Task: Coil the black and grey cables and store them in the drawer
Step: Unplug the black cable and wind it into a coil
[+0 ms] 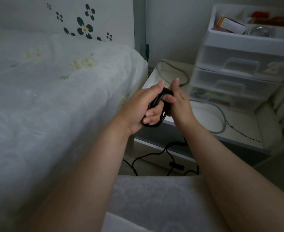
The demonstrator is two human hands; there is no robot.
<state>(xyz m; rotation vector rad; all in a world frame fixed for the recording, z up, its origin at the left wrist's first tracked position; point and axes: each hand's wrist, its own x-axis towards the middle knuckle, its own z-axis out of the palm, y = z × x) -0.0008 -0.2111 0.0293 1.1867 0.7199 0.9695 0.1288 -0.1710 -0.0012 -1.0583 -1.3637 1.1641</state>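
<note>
Left hand (138, 106) gripping half-wound black cable (156, 104), right hand (178, 101) pinching it; grey cable (221, 114) lying uncoiled at 2 o'clock.

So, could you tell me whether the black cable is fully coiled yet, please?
Only partly. The left hand grips a bundle of loops of the black cable, with the right hand pinching its top, while a loose length trails on the floor below.

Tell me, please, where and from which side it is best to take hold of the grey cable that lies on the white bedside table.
Probably the rounded loop of the grey cable at the table's front. It lies flat and apart from the drawer unit, so a hand can come from above and pinch it. The far part runs behind the hands, close to the wall.
</note>
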